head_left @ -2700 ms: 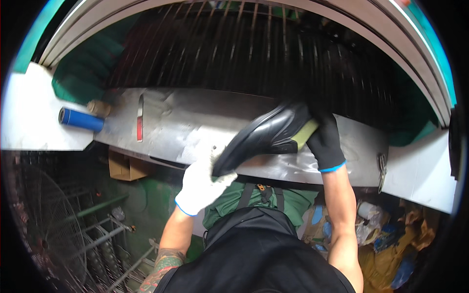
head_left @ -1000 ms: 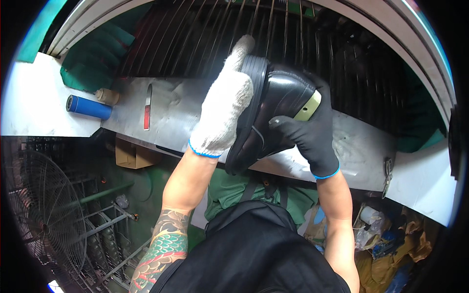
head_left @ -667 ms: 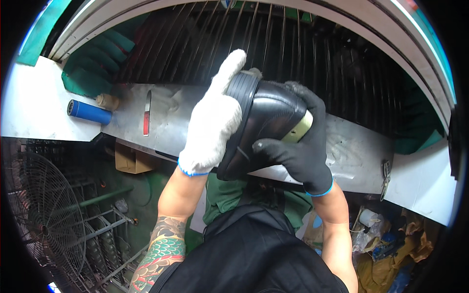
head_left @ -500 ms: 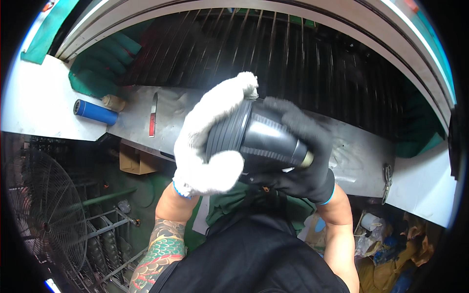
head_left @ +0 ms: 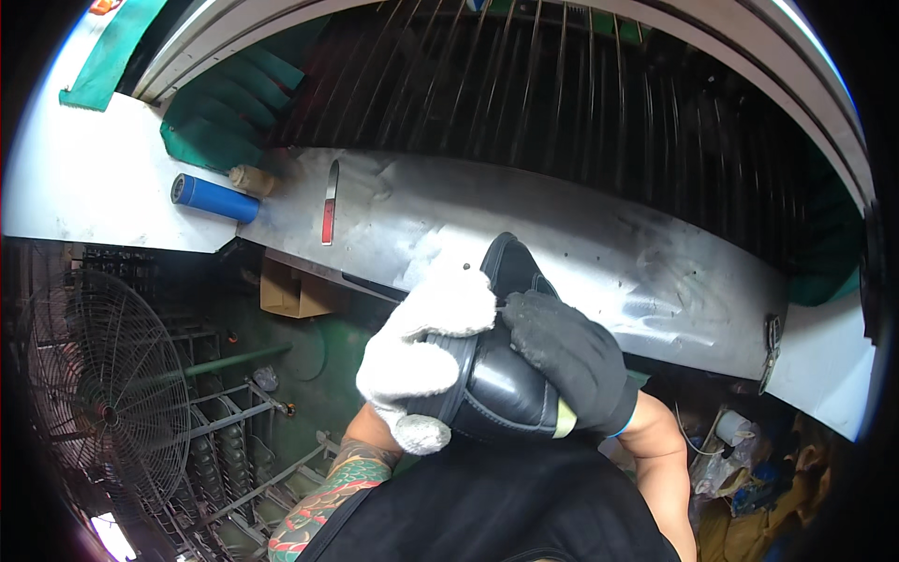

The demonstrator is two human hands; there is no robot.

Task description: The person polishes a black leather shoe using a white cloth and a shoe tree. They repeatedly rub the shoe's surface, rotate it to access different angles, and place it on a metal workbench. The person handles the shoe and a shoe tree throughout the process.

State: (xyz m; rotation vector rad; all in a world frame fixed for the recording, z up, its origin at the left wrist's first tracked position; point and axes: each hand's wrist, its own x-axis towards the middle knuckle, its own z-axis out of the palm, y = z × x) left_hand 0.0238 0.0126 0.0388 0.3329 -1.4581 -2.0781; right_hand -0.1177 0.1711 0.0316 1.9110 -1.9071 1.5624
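Close to my body I hold a black shoe with a smooth, shiny surface, a stitched edge and a pale yellowish patch at its lower end. My left hand, in a thick white knitted glove, wraps round its left edge with the thumb lower down. From the right, my right hand in a dark grey glove closes over the upper side. The fingertips of both hands meet near the shoe's middle; whether they pinch anything small there, I cannot make out. The shoe's underside is hidden.
A metal bench top spans ahead, holding a red-handled knife, a blue cylinder and a tan roll. Dark rods stand behind it. A plier-like tool lies at right. A fan and cardboard box are lower left.
Both hands have brought the shoe down toward my body and turned it, so one end points up and away. My right hand has moved onto its upper side.
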